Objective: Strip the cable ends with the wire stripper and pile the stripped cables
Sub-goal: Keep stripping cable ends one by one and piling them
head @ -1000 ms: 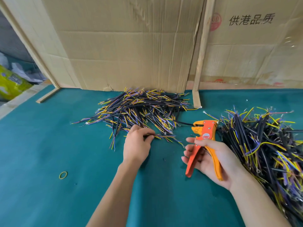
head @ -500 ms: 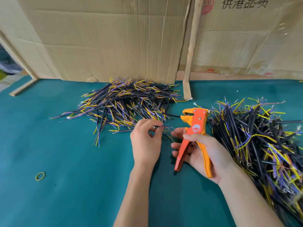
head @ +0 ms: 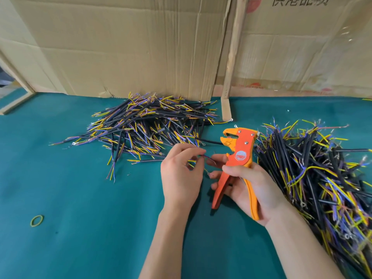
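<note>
Left hand pinching wire, right hand gripping stripper

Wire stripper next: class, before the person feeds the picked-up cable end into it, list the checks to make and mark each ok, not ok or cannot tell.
1. Wire stripper held firmly: ok, the right hand is wrapped round its handles.
2. Stripper mouth open: ok, a gap shows at the orange head.
3. Cable in hand: ok, the left hand pinches thin coloured wires at its fingertips.
4. Wire end lined up with the mouth: not ok, it sits below the head, beside the handles.
5. Wire end unstripped: cannot tell, too small.
6. Mouth free of other cables: cannot tell, a black cable from the far pile reaches it.
</note>
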A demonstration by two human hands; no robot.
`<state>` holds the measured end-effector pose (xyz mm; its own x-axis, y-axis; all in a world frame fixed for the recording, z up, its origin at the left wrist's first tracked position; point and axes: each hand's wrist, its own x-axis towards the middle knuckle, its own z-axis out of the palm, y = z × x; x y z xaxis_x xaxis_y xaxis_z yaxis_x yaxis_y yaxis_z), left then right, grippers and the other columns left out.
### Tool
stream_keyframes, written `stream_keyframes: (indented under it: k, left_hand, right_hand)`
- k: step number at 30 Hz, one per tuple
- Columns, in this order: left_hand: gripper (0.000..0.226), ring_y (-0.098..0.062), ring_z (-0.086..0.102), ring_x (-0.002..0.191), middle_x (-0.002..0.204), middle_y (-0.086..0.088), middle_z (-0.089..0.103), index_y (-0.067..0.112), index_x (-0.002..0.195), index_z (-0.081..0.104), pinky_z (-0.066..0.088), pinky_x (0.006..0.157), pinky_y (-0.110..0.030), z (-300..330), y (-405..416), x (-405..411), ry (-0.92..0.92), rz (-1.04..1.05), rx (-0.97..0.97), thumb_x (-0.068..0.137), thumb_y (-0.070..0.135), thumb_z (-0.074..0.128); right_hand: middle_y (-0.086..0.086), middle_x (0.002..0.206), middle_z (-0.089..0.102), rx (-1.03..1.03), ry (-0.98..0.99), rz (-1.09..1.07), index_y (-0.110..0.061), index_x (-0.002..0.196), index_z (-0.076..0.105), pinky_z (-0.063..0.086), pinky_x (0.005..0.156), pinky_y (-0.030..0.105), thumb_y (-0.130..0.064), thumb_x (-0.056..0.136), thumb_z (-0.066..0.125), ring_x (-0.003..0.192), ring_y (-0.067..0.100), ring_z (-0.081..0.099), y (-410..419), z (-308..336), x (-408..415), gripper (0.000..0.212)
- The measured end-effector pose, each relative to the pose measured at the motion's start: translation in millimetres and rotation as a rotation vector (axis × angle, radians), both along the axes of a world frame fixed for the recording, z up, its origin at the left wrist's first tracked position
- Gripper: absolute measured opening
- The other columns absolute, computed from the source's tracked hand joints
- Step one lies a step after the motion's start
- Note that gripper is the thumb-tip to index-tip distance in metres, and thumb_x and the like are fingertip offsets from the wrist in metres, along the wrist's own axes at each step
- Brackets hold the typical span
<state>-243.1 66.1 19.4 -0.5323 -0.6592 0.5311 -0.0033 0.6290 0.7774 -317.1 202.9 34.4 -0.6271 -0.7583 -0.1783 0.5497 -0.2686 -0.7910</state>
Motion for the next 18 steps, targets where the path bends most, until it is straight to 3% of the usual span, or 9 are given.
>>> stream_keyframes:
  k: [4,8,11,14,16,18]
  left_hand:
    - [0.02,-0.009,0.062,0.069,0.09,0.012,0.065,0.02,0.094,0.078,0.039,0.062,-0.01,2.9,1.7,0.3,-0.003,-0.001,-0.042,0.078,0.008,0.074]
    - [0.015,-0.014,0.055,0.081,0.086,0.008,0.066,0.02,0.095,0.081,0.039,0.071,-0.014,2.9,1.4,-0.5,-0.023,0.059,-0.153,0.082,0.017,0.073]
    - [0.01,-0.02,0.049,0.088,0.083,0.007,0.066,0.02,0.093,0.082,0.043,0.08,-0.024,3.3,1.3,-1.1,-0.019,0.108,-0.199,0.084,0.016,0.076]
    - [0.008,-0.019,0.055,0.09,0.084,0.008,0.068,0.018,0.09,0.079,0.049,0.082,-0.037,5.3,2.2,-0.7,0.005,0.09,-0.186,0.084,0.015,0.074]
    - [0.009,-0.013,0.061,0.084,0.084,0.009,0.068,0.017,0.089,0.078,0.051,0.079,-0.033,7.5,3.1,0.4,0.025,0.055,-0.129,0.084,0.012,0.073]
    - [0.011,-0.006,0.062,0.078,0.08,0.01,0.067,0.017,0.089,0.079,0.048,0.074,-0.018,9.7,3.2,1.6,0.043,0.045,-0.062,0.084,0.008,0.077]
  right_hand:
    - [0.025,0.106,0.07,-0.01,0.063,0.007,-0.001,0.103,0.078,0.058,0.067,0.04,-0.007,0.074,0.071,0.081,0.031,0.07,2.7,3.0,-2.7,0.031]
    - [0.022,0.113,0.069,-0.074,0.108,-0.002,0.001,0.11,0.074,0.057,0.067,0.04,-0.007,0.076,0.069,0.082,0.032,0.068,3.6,5.5,-4.4,0.036]
    - [0.02,0.118,0.067,-0.128,0.075,-0.01,0.005,0.12,0.069,0.057,0.067,0.04,-0.007,0.076,0.068,0.08,0.031,0.066,4.9,7.2,-5.9,0.045]
    - [0.02,0.116,0.065,-0.136,0.068,-0.014,0.006,0.124,0.066,0.057,0.068,0.04,-0.007,0.077,0.067,0.078,0.031,0.066,6.0,7.3,-6.0,0.049]
    - [0.02,0.118,0.065,-0.125,0.075,-0.018,0.005,0.123,0.067,0.057,0.068,0.041,-0.007,0.077,0.066,0.078,0.03,0.066,5.6,7.0,-5.4,0.048]
    - [0.02,0.122,0.066,-0.122,0.076,-0.023,0.004,0.121,0.069,0.058,0.069,0.041,-0.007,0.077,0.066,0.078,0.029,0.067,4.6,7.0,-4.6,0.045]
